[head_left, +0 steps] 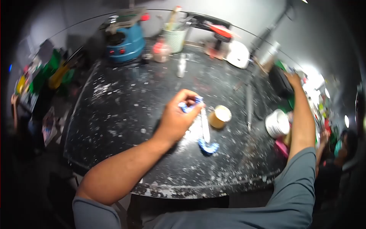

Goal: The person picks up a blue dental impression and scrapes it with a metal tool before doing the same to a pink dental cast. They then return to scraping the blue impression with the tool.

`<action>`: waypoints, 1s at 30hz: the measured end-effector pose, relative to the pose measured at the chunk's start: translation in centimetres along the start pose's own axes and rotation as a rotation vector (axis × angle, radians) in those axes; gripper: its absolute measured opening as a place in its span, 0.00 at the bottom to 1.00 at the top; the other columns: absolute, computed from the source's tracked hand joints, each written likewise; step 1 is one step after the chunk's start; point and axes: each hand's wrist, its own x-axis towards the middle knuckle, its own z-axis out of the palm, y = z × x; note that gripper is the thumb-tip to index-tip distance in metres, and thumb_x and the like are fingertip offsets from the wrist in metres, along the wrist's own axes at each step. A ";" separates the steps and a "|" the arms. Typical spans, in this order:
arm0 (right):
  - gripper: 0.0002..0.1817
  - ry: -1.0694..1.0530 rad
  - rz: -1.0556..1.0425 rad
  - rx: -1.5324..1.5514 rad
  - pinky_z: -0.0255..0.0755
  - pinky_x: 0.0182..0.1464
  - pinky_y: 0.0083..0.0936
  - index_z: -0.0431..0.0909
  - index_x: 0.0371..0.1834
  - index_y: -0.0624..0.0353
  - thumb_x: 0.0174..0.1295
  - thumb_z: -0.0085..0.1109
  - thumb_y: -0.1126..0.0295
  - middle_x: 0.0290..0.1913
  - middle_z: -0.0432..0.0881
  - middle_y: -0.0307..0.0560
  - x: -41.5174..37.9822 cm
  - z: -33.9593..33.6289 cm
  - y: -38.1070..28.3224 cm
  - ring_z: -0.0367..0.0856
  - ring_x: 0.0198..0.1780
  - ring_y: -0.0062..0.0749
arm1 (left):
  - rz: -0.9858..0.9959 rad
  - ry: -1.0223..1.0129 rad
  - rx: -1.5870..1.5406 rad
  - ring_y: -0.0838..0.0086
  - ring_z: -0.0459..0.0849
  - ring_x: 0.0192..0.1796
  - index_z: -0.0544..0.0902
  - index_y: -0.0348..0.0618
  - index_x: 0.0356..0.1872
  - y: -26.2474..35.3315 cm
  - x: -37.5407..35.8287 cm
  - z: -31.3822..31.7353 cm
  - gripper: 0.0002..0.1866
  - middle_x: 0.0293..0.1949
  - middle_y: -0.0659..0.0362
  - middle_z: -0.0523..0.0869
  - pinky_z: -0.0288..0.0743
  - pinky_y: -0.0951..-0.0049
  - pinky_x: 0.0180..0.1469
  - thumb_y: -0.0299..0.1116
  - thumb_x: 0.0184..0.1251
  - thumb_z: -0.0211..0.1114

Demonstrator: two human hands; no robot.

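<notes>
Over the middle of the table, my left hand (177,114) pinches a small blue-and-white piece (187,108), partly hidden by the fingers. Below it on the tabletop lies a blue horseshoe-shaped piece (208,147), like a dental arch. A pale flat strip (205,126) runs from near my fingertips down to that piece. Just right of the hand stands a tan cup (220,117) with a whitish top. My right hand (294,81) is stretched far to the right, its fingers closed at the edge of a dark box (280,82); blur hides the finger detail.
A blue machine (127,42) stands at the back left. Beside it are a jar (161,52) and a tool holder (174,41). A white tub (277,124) and a long dark tool (249,101) lie right. People are visible at both sides.
</notes>
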 end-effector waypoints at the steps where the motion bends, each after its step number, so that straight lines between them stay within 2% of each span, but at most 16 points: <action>1: 0.56 -0.094 0.171 0.146 0.62 0.72 0.42 0.73 0.65 0.73 0.50 0.64 0.27 0.67 0.72 0.74 -4.9 -5.8 -5.3 0.69 0.72 0.60 | 0.071 -0.002 0.050 0.86 0.76 0.37 0.80 0.43 0.44 -0.6 0.2 -0.1 0.08 0.34 0.67 0.81 0.70 0.84 0.40 0.27 0.67 0.69; 2: 0.60 -0.328 0.301 0.226 0.60 0.73 0.41 0.72 0.66 0.75 0.48 0.62 0.24 0.67 0.71 0.74 -1.7 -0.4 0.8 0.66 0.73 0.59 | 0.047 0.007 0.030 0.86 0.76 0.39 0.81 0.43 0.44 -0.7 0.2 -0.1 0.08 0.36 0.67 0.81 0.71 0.83 0.42 0.27 0.67 0.69; 3: 0.62 -0.355 0.436 0.371 0.59 0.73 0.41 0.72 0.64 0.77 0.45 0.62 0.22 0.68 0.71 0.73 -5.7 -5.5 -5.9 0.67 0.73 0.59 | 0.018 0.012 0.009 0.86 0.76 0.41 0.81 0.42 0.45 -0.7 0.1 -0.2 0.08 0.37 0.67 0.81 0.72 0.82 0.44 0.28 0.67 0.69; 6: 0.59 -0.350 0.501 0.306 0.63 0.68 0.39 0.80 0.60 0.71 0.43 0.63 0.21 0.62 0.79 0.65 -5.9 -4.9 -7.5 0.74 0.66 0.49 | 0.110 0.083 0.121 0.86 0.76 0.43 0.83 0.42 0.48 0.9 -0.1 -0.6 0.09 0.40 0.68 0.82 0.73 0.79 0.48 0.26 0.68 0.67; 8: 0.61 -0.285 0.420 0.311 0.60 0.71 0.38 0.76 0.64 0.72 0.44 0.64 0.22 0.66 0.76 0.65 -6.5 -5.1 -8.9 0.71 0.71 0.48 | 0.321 0.182 -0.022 0.85 0.77 0.42 0.84 0.43 0.48 1.5 1.2 -1.6 0.09 0.40 0.66 0.83 0.73 0.78 0.48 0.26 0.69 0.66; 10: 0.60 -0.316 0.441 0.217 0.60 0.71 0.37 0.75 0.64 0.72 0.44 0.64 0.23 0.66 0.76 0.64 -6.1 -5.1 -8.1 0.72 0.70 0.47 | 0.282 0.282 -0.132 0.73 0.81 0.46 0.82 0.39 0.48 6.3 1.1 -5.0 0.10 0.47 0.58 0.84 0.77 0.71 0.51 0.31 0.71 0.63; 11: 0.60 -0.289 0.410 0.308 0.61 0.71 0.38 0.77 0.62 0.74 0.43 0.65 0.23 0.64 0.77 0.66 -6.3 -5.0 -8.1 0.73 0.69 0.50 | 0.424 0.680 0.097 0.74 0.82 0.45 0.81 0.40 0.48 5.9 1.1 -8.9 0.11 0.44 0.56 0.84 0.77 0.74 0.47 0.35 0.75 0.59; 12: 0.60 -0.265 0.390 0.394 0.61 0.71 0.39 0.78 0.60 0.76 0.42 0.66 0.24 0.63 0.78 0.68 -7.1 -4.8 -8.1 0.74 0.68 0.53 | 0.971 0.288 -0.043 0.77 0.82 0.43 0.81 0.39 0.50 10.9 1.4 -11.6 0.14 0.42 0.52 0.85 0.76 0.79 0.43 0.38 0.75 0.55; 13: 0.61 -0.267 0.367 0.422 0.61 0.71 0.38 0.78 0.60 0.76 0.41 0.67 0.23 0.63 0.78 0.67 -8.1 -6.2 -9.6 0.74 0.68 0.53 | 1.125 0.209 0.009 0.77 0.82 0.43 0.81 0.39 0.50 14.9 -0.1 -13.6 0.14 0.42 0.53 0.85 0.76 0.79 0.43 0.38 0.75 0.55; 17: 0.61 -0.368 0.367 0.244 0.61 0.71 0.39 0.74 0.65 0.74 0.41 0.68 0.26 0.67 0.75 0.66 -6.6 -5.0 -7.4 0.73 0.69 0.49 | 0.951 0.417 0.420 0.77 0.81 0.41 0.81 0.40 0.48 22.1 -3.7 -15.8 0.13 0.41 0.53 0.85 0.76 0.78 0.43 0.38 0.76 0.55; 20: 0.59 -0.335 0.290 0.425 0.60 0.72 0.39 0.73 0.67 0.71 0.43 0.70 0.28 0.66 0.75 0.66 -7.7 -5.9 -8.2 0.72 0.69 0.49 | 0.872 0.435 0.454 0.76 0.81 0.40 0.80 0.41 0.47 23.3 -3.5 -16.1 0.12 0.40 0.54 0.85 0.76 0.77 0.43 0.38 0.76 0.55; 21: 0.58 -0.369 -0.118 0.673 0.60 0.71 0.39 0.74 0.66 0.70 0.44 0.70 0.28 0.65 0.76 0.64 -4.6 -2.3 -4.6 0.72 0.68 0.47 | 0.876 0.431 0.480 0.76 0.81 0.40 0.80 0.41 0.46 23.9 -4.1 -15.8 0.12 0.39 0.54 0.85 0.76 0.77 0.43 0.38 0.76 0.55; 22: 0.56 -0.308 0.392 0.385 0.59 0.71 0.37 0.74 0.67 0.68 0.46 0.70 0.29 0.65 0.77 0.60 -5.5 -3.9 -7.4 0.73 0.67 0.46 | 0.874 0.413 0.482 0.76 0.81 0.39 0.80 0.41 0.46 23.9 -4.1 -15.2 0.12 0.39 0.55 0.85 0.76 0.77 0.43 0.39 0.76 0.55; 24: 0.54 -0.352 0.222 0.609 0.58 0.73 0.36 0.74 0.69 0.63 0.48 0.69 0.30 0.65 0.78 0.58 -7.1 -4.5 -7.5 0.72 0.68 0.48 | 0.844 0.417 0.490 0.76 0.81 0.39 0.80 0.41 0.45 24.0 -3.9 -15.3 0.12 0.38 0.55 0.85 0.76 0.77 0.43 0.39 0.76 0.55; 26: 0.51 -0.246 0.168 0.496 0.57 0.74 0.36 0.78 0.64 0.65 0.50 0.68 0.30 0.67 0.76 0.60 -5.0 -2.4 -5.9 0.71 0.70 0.47 | 0.851 0.420 0.496 0.76 0.81 0.38 0.80 0.42 0.44 24.1 -4.6 -14.6 0.12 0.37 0.56 0.84 0.76 0.76 0.43 0.39 0.76 0.55; 30: 0.55 -0.381 0.259 0.504 0.58 0.73 0.37 0.75 0.65 0.71 0.48 0.69 0.30 0.66 0.77 0.60 -6.5 -4.4 -5.6 0.72 0.69 0.46 | 0.823 0.423 0.481 0.76 0.81 0.36 0.80 0.43 0.42 23.6 -4.1 -14.3 0.11 0.36 0.57 0.84 0.77 0.75 0.43 0.39 0.76 0.55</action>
